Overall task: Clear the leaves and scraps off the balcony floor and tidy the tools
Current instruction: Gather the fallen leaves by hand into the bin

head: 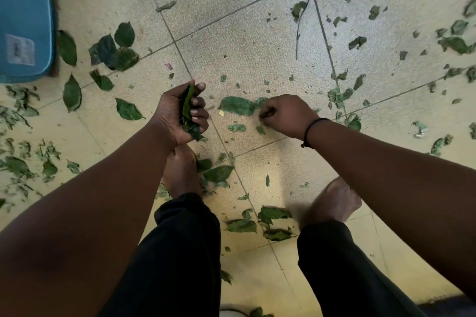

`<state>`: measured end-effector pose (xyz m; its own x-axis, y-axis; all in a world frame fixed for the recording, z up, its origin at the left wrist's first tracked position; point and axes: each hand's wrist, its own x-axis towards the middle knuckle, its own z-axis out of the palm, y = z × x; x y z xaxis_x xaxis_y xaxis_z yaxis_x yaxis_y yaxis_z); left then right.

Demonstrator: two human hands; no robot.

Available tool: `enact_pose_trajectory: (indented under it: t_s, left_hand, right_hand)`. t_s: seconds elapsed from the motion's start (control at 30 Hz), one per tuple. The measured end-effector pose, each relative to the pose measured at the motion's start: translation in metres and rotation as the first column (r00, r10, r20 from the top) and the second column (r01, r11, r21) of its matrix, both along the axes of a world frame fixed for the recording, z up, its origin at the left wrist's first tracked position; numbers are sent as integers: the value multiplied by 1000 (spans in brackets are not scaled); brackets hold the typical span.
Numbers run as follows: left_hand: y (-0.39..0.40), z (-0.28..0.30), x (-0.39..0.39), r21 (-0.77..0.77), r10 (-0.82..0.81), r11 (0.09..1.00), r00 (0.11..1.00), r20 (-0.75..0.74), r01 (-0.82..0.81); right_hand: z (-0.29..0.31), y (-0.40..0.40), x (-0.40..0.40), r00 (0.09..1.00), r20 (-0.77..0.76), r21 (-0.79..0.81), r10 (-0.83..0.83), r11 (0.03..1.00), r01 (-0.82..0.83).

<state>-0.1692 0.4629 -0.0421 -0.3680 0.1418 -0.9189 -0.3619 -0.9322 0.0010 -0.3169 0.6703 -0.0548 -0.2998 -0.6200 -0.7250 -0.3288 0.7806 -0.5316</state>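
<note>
A blue bin (24, 18) crowds the far-left edge; bare tile floor (247, 41) opens ahead; the left hand (181, 113) curls round a bunch of leaves (188, 113); the right hand (284, 116), knuckles up, pinches at a large leaf (237, 105) on the floor; scattered leaves (454, 44) spread to the right.

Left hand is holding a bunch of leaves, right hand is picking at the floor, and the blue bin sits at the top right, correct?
Not quite. The head view shows the blue bin at the top left. The left hand holds leaves; the right hand picks at the floor.
</note>
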Motion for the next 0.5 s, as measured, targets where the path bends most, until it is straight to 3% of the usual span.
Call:
enact_pose_trajectory:
  t_s: [0.1, 0.2, 0.27, 0.37, 0.5]
  left_hand:
    - [-3, -2, 4, -26, 1, 1000, 1000, 29, -1]
    - [-4, -2, 6, -34, 2, 999, 999, 46, 0]
    - [-3, 0, 5, -31, -4, 999, 999, 47, 6]
    - [1, 3, 2, -18, -19, 1000, 999, 35, 19]
    - [13, 12, -5, 1, -32, 999, 999, 22, 32]
  right_hand:
    - [-4, -32, 22, 989, -99, -109, 111, 987, -122]
    - [-19, -50, 37, 903, -284, -4, 321, 942, -336]
    - [-24, -50, 39, 877, -306, 70, 372, 927, -368]
    - [-23, -40, 34, 935, -195, 103, 296, 954, -281]
    - [-5, -11, 19, 998, -20, 148, -59, 987, 61]
